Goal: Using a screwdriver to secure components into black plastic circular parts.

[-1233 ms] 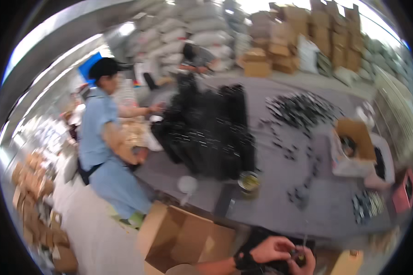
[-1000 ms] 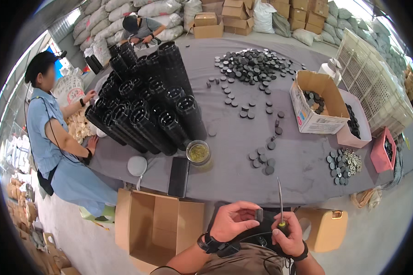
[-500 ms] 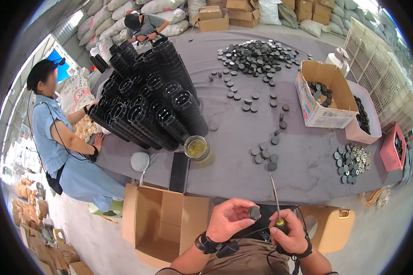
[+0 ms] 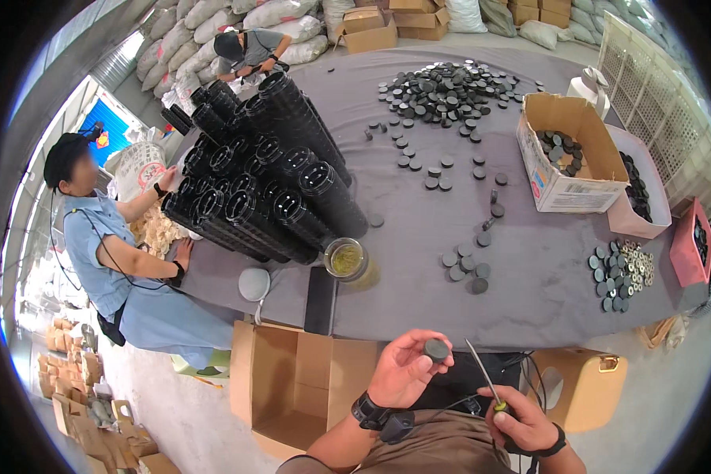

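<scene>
Between the thumb and fingers of my left hand (image 4: pixel 401 375) is a dark round disc (image 4: pixel 435 350), flat face turned up. My right hand (image 4: pixel 525 424) is closed round the yellow-green and black handle of a screwdriver (image 4: pixel 484 373). Its thin metal shaft points up and to the left, its tip beside the disc and apart from it. Both hands are over my lap, just off the table's near edge. A small group of similar loose discs (image 4: pixel 466 267) lies on the grey-covered table (image 4: pixel 419 308) ahead of my hands.
Tall stacks of black plastic rings (image 4: pixel 268 182) stand left, beside a glass jar (image 4: pixel 346 259). A disc pile (image 4: pixel 442 91) lies far back; a carton (image 4: pixel 577 193) and pink bins (image 4: pixel 691 245) stand right. An open cardboard box (image 4: pixel 280 379) sits below. One co-worker (image 4: pixel 103 237) stands left, another (image 4: pixel 253 49) behind.
The screwdriver has tilted left, and its tip has come down nearer the disc. My left hand has risen slightly and turned the disc's face up. The left co-worker's far hand has lifted.
</scene>
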Demonstrator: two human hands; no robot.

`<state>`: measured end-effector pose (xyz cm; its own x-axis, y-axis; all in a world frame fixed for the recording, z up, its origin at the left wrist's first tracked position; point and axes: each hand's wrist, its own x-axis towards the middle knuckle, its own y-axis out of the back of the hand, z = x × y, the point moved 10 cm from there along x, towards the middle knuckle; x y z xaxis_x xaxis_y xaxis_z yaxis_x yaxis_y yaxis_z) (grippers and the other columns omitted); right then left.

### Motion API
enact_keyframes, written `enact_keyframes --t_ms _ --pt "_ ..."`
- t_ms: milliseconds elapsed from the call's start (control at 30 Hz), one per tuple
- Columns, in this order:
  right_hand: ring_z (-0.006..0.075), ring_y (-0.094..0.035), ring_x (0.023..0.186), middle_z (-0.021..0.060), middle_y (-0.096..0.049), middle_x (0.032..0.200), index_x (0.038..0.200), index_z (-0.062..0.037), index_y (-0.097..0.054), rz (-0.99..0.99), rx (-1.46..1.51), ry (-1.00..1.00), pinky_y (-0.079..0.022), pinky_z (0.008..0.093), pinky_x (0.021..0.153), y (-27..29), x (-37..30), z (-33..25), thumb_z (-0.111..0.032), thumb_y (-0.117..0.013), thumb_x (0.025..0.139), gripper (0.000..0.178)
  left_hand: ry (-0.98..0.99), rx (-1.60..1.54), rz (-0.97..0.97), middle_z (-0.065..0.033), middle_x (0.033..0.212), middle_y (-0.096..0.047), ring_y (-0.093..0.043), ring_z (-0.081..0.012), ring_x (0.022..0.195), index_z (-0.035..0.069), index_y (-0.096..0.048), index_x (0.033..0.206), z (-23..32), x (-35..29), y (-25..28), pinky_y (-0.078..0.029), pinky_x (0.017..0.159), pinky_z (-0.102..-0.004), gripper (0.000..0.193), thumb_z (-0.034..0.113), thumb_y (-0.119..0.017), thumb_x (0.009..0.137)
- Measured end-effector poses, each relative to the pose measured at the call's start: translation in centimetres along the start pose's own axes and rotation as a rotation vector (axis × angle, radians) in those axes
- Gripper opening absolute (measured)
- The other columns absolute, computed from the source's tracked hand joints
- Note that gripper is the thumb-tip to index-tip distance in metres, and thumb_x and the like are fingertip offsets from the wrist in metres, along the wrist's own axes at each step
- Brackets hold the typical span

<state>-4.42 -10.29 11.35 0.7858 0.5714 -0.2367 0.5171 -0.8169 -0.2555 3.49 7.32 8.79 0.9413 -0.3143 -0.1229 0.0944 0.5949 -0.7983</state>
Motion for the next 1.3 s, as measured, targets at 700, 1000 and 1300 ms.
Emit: enact_keyframes --t_ms 700,1000,1300 --pt "0.0250 -0.067 0.076 0.0145 -0.067 0.093 0.140 0.0000 -0.052 -0.040 -0.413 0.049 -0.053 0.0338 0.071 -0.5 -0.9 -1.9 -0.017 -0.063 0.099 0.046 -0.380 0.395 -0.073 -0.0179 0.104 -0.067 -0.070 -0.0319 0.086 0.000 -0.069 0.101 4.0 0.8 -0.2 -0.059 0.069 -0.0358 0.027 -0.008 -0.077 0.076" --pt "0.0272 -0.069 0.076 0.0143 -0.070 0.094 0.140 -0.0017 -0.054 -0.026 -0.507 0.067 -0.054 0.0341 0.069 -0.4 -1.3 -3.5 -0.016 -0.067 0.095 0.049 -0.606 1.052 -0.302 -0.0170 0.099 -0.073 -0.073 -0.0275 0.088 -0.005 -0.074 0.102 8.2 0.0 -4.8 -0.058 0.072 -0.0333 0.032 -0.013 -0.078 0.072" --pt "0.0327 -0.068 0.079 0.0158 -0.069 0.095 0.141 -0.0033 -0.053 -0.042 -0.565 0.049 -0.053 0.0366 0.070 -0.1 -2.2 -5.1 -0.015 -0.065 0.096 0.049 -0.691 1.363 -0.407 -0.0154 0.092 -0.072 -0.073 -0.0295 0.080 -0.002 -0.075 0.096 9.5 -0.4 -9.2 -0.059 0.070 -0.0332 0.037 -0.014 -0.076 0.060"
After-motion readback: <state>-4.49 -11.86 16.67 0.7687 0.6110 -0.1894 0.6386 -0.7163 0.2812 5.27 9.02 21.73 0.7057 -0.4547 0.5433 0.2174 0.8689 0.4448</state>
